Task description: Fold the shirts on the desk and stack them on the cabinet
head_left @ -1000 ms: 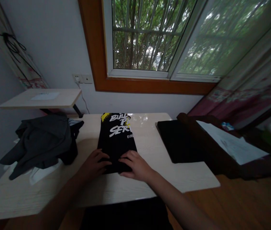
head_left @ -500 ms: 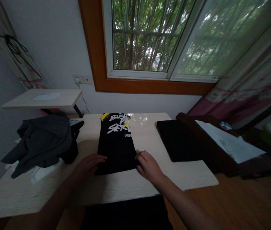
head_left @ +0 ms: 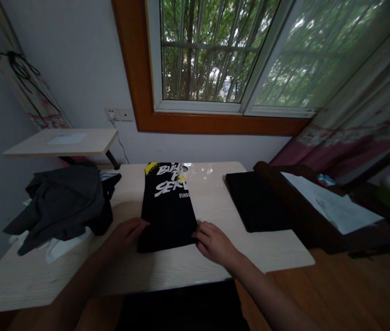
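A black shirt (head_left: 167,223) was laid flat on a pale wooden surface (head_left: 210,207). It had been brought into a long, narrow panel with straight sides. Yellow and white print was shown at the shirt's far end, with the lettering cut off at its right edge, so the lengthwise folding was judged to be mostly done. No fold across the shirt could be made out, and the layers underneath were hidden.

The near end of the shirt was flanked by two bare hands. Its right edge, close to the near corner, appeared to be pinched by the right hand (head_left: 215,241). Its left edge was touched by the fingertips of the left hand (head_left: 128,232); the thumb was not shown clearly, so whether cloth was gripped could not be told.

To the left of the shirt, well apart from it, a crumpled gray garment (head_left: 65,202) was heaped over white cloth (head_left: 71,243). This heap was judged to be unfolded as yet. To the right of the shirt, also apart, a flat black oblong (head_left: 257,202) was placed; whether it was cloth could not be told.
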`<state>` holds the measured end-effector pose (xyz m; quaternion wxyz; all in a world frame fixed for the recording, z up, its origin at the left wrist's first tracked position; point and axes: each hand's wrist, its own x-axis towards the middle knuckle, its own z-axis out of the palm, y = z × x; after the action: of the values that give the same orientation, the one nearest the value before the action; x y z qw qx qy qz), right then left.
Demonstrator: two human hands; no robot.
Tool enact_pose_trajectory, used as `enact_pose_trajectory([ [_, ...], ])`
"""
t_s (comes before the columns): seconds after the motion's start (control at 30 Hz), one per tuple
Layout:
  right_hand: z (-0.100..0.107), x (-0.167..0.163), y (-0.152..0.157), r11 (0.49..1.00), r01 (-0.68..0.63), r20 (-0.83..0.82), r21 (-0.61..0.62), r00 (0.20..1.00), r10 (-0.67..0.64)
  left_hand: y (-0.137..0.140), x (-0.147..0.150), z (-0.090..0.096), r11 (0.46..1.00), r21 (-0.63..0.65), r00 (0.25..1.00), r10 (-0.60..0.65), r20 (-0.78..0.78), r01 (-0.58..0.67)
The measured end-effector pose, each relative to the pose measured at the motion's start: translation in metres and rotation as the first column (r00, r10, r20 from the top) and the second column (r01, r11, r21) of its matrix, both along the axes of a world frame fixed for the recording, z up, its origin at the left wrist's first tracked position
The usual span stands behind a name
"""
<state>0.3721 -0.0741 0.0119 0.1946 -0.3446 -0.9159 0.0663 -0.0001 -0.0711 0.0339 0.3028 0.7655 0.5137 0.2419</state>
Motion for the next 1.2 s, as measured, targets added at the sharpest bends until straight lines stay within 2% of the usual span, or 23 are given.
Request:
enact_pose_trajectory([
  [0.13, 0.000, 0.001, -0.002, 1.000, 0.003, -0.018, -0.013, 1.000, -0.003, 0.037, 0.007, -0.010, 0.976, 0.069, 0.978, 0.208, 0.015, -0.208],
  [0.23, -0.002, 0.002, -0.002, 1.000, 0.001, -0.039, -0.013, 0.999, -0.002, 0.071, 0.013, -0.017, 0.943, -0.006, 0.941, 0.333, 0.050, -0.333],
  [0.37, -0.005, 0.002, -0.002, 1.000, -0.003, -0.057, -0.006, 0.998, 0.003, 0.110, 0.019, -0.016, 0.900, -0.065, 0.901, 0.433, 0.017, -0.431],
  [0.57, -0.008, 0.003, -0.004, 1.000, 0.003, -0.066, 0.026, 0.998, -0.001, 0.147, 0.028, -0.016, 0.872, -0.024, 0.869, 0.484, -0.100, -0.488],
  [0.67, -0.007, 0.003, -0.005, 1.000, 0.008, -0.068, 0.024, 0.998, -0.007, 0.151, 0.029, -0.020, 0.869, 0.014, 0.866, 0.494, -0.084, -0.494],
  [0.8, -0.006, 0.002, -0.004, 1.000, -0.007, -0.090, 0.009, 0.996, 0.007, 0.143, 0.024, -0.022, 0.816, 0.076, 0.818, 0.575, 0.005, -0.573],
  [0.93, -0.005, 0.000, -0.002, 0.999, -0.037, -0.112, -0.004, 0.993, 0.037, 0.132, 0.018, -0.022, 0.791, 0.027, 0.792, 0.610, 0.023, -0.611],
  [1.1, -0.003, -0.002, -0.001, 0.999, -0.054, -0.121, -0.001, 0.991, 0.054, 0.120, 0.021, -0.017, 0.818, -0.086, 0.820, 0.572, 0.021, -0.569],
  [1.2, -0.004, -0.001, -0.001, 0.999, -0.053, -0.129, 0.003, 0.990, 0.053, 0.107, 0.021, -0.016, 0.884, -0.250, 0.891, 0.435, 0.128, -0.395],
])
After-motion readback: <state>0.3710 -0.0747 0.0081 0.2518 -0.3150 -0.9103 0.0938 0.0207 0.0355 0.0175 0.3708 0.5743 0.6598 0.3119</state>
